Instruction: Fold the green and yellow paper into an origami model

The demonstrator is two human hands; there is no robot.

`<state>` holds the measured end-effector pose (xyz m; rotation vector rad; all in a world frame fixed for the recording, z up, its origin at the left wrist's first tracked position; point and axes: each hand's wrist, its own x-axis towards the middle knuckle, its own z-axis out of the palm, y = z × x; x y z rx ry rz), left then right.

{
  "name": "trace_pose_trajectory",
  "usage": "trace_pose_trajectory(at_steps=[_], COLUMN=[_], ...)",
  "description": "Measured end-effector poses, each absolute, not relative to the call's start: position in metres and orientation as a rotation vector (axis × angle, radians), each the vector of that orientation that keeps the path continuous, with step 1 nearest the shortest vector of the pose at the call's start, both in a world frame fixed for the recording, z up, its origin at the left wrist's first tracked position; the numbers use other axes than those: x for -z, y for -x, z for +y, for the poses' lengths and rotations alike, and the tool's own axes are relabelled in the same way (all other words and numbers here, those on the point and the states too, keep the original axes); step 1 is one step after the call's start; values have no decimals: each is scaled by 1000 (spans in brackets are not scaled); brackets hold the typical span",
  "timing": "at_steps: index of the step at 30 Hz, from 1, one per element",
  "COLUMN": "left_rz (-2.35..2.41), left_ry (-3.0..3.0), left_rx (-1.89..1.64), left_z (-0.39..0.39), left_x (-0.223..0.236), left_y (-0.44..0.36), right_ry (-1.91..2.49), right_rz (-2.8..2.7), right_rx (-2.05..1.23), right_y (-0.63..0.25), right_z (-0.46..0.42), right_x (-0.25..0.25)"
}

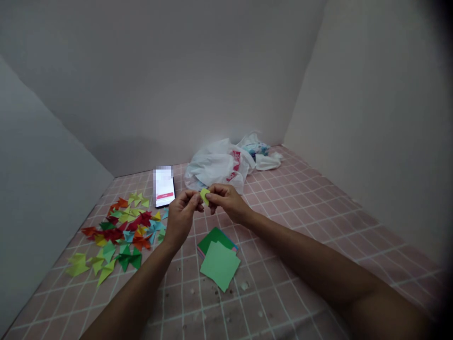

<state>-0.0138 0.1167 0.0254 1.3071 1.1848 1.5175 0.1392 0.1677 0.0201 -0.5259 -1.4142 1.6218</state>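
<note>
Yellow paper (pixel 204 195) is pinched by the right hand (pixel 228 201) and, seemingly, the left hand (pixel 182 210), so small a piece being best steadied from both sides.

Two hands, one left (pixel 182 212) and one right (pixel 230 203), have one small yellow folded paper (pixel 204 195) between their fingers (pixel 194 202). Left of the fingers lie at least twenty folded paper shapes (pixel 113 234), overlapping too much for an exact count, and one phone (pixel 164 188). One stack of square sheets (pixel 220 265) lies nearer than the fingers, its sheets uncountable. Beyond the fingers sit one red-printed white bag (pixel 212 165) and one blue-patterned package (pixel 260 150).
</note>
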Motion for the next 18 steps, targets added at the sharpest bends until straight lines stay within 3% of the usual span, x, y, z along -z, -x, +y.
trace_pose_trajectory(at_steps=[18], left_rz=[1224], left_ry=[-1365], left_rx=[-1687], left_z=[113], left_x=[-34], left_y=[8], right_ry=[568], right_rz=[-1392], right_rx=[-1434], right_y=[-133], right_z=[160], right_x=[-17])
